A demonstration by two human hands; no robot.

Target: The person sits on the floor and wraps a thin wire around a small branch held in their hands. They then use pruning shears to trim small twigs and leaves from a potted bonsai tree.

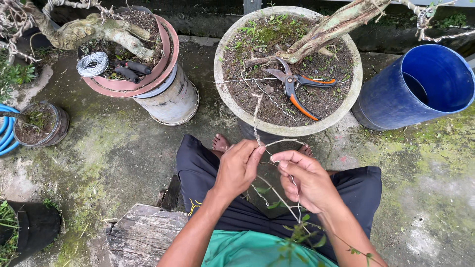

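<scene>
Nearest, below the hands, lie a green shirt (247, 252) and dark shorts (208, 173), with a weathered wooden block (143, 235) to the left of the left forearm; a thin twig (292, 202) with a few small leaves runs up between the knees to both hands. The left hand (240, 168) is closed, thumb and forefinger pinching the wire-wrapped part of the twig near its top; the right hand (304, 180), just beside it, is curled, fingertips pinching a thin wire (284, 142) that arcs between the two hands; the twig's wrapped tip (256, 116) rises above the left hand. Just beyond the hands two bare feet (220, 143) rest on the mossy concrete floor (114, 148); past them stands a round grey pot (287, 129) of soil with a slanting trunk (321, 32); on its soil lie orange-handled pruning shears (297, 86). Further left, a reddish pot (170, 54) on a pale drum holds a gnarled trunk (94, 29), a coil of wire (92, 64) and black-handled pliers (129, 70); far right of the hands sits a blue barrel (420, 84); far left, a small pot (39, 123) and a blue hose (6, 131).
</scene>
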